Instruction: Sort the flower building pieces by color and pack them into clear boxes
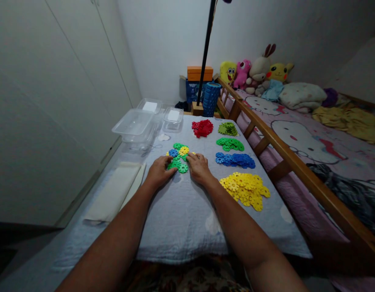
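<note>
A small mixed pile of plastic snowflake discs lies mid-table, with green discs (175,163), a blue disc (173,153) and a yellow disc (184,151) showing. My left hand (159,171) rests against the pile's left side, its thumb and fingers apart. On the right side, the fingers of my right hand (199,167) lie stretched over the pile's edge. Both hands touch discs, and neither visibly grips one. Sorted by colour to the right are red discs (203,128), light green discs (228,129), a green pile (230,144), a blue pile (236,159) and yellow discs (245,188).
Clear plastic containers (135,123) stand at the table's back left, with another lidded box (173,118) beside them. A folded cream cloth (114,190) lies at left. The wooden bed rail (266,125) borders the table's right side. A dark pole (205,52) rises behind.
</note>
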Tool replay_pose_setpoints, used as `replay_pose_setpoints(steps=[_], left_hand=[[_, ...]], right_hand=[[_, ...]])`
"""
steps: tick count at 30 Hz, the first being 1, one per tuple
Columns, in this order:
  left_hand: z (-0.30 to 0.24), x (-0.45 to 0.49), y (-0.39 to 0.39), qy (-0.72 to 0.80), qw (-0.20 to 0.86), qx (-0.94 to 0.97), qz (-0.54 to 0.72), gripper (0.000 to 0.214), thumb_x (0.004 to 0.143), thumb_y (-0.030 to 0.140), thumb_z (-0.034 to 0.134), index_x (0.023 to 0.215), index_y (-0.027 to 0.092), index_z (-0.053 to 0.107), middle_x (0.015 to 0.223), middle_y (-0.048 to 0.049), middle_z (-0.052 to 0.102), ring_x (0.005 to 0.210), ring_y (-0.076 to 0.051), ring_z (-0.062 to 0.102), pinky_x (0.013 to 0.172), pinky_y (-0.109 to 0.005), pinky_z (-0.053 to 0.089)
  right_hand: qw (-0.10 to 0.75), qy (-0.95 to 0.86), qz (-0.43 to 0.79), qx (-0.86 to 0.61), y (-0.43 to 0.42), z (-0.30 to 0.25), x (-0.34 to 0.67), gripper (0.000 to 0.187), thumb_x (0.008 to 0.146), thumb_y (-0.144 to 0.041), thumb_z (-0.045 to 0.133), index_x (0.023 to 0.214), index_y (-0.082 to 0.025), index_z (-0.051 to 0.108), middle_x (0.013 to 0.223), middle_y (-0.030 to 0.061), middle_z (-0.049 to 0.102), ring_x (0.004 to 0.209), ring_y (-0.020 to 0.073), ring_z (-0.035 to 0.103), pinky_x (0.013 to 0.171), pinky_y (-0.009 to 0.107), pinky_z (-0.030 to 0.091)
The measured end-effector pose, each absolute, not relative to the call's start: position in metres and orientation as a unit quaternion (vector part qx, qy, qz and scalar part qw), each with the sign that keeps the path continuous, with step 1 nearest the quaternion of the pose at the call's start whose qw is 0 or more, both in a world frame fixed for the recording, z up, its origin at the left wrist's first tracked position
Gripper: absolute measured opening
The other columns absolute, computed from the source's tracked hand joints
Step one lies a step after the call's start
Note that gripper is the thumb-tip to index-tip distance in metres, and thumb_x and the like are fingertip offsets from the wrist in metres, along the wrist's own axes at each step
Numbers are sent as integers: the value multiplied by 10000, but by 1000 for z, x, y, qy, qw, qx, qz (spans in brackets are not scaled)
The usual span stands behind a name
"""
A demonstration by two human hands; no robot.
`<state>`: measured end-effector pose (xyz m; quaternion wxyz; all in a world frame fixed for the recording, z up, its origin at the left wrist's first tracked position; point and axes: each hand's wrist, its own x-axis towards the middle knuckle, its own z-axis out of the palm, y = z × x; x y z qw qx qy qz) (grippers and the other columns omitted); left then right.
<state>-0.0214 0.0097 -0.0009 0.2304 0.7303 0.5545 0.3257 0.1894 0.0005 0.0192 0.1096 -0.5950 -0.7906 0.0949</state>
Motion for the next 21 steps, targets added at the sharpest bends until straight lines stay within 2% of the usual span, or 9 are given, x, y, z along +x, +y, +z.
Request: replay_pose_setpoints(steps=[5,10,14,16,21], left_hand=[[0,-22,10,556,226,733,320,456,758,365,740,1160,161,674,1096,-107,702,968,-253,674,860,-384,541],[2,-21,9,556,220,737,314,451,766,368,736,1160,158,676,1085,-105,705,958,-251,672,851,-379,538],[2,-21,9,555,218,738,317,438,760,359,743,1148,168,678,1071,-97,706,947,-248,671,846,-378,537],[1,-21,9,554,219,737,319,438,758,351,745,1151,168,677,1077,-99,706,949,-246,670,845,-375,536],[0,-21,10,555,222,736,318,442,755,346,749,1150,163,678,1084,-104,705,951,-246,670,840,-370,534]], right_hand=[[144,-775,73,-611,-4,17,192,305,986,-227,495,1215,-248,696,1538,47,528,1360,292,383,1117,450,334],[174,-769,62,-613,-8,15,193,185,934,-225,607,1090,-218,704,1392,93,608,1288,280,434,1065,414,374],[164,-766,71,-618,-12,18,194,134,932,-238,624,1041,-221,700,1232,100,660,1199,281,484,999,407,403],[160,-762,79,-623,-13,19,194,155,933,-238,620,1064,-222,701,1205,101,666,1181,281,495,991,404,403],[155,-749,94,-638,-15,22,196,379,915,-275,638,1288,-209,659,1268,117,638,1201,289,490,1021,396,393]])
